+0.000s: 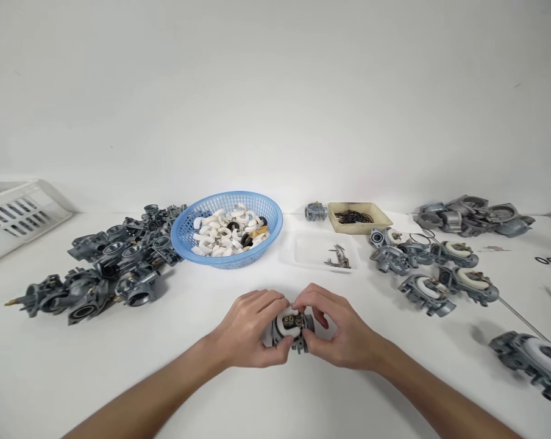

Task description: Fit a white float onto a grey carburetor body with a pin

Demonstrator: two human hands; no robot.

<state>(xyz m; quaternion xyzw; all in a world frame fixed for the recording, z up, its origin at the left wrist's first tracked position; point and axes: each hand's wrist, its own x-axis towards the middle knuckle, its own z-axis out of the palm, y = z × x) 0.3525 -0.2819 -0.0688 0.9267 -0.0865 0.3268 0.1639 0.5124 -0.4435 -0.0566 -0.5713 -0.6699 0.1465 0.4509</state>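
Note:
Both hands meet over a grey metal carburetor body (295, 331) with a white float seated in it, resting on the white table near the front middle. My left hand (250, 329) curls around its left side, fingers closed on it. My right hand (337, 332) grips the right side, with thumb and forefinger pinched at the top of the white float. Just beyond the hands stands a blue basket (197, 244) of white floats and a clear tray (303, 256) holding small metal pins.
A heap of bare grey carburetor bodies (106, 268) lies at the left. Carburetors fitted with white floats (440, 268) lie at the right, more grey bodies (474, 214) behind them. A beige dish of black rings (337, 224) sits at centre back, a white crate (14, 213) far left.

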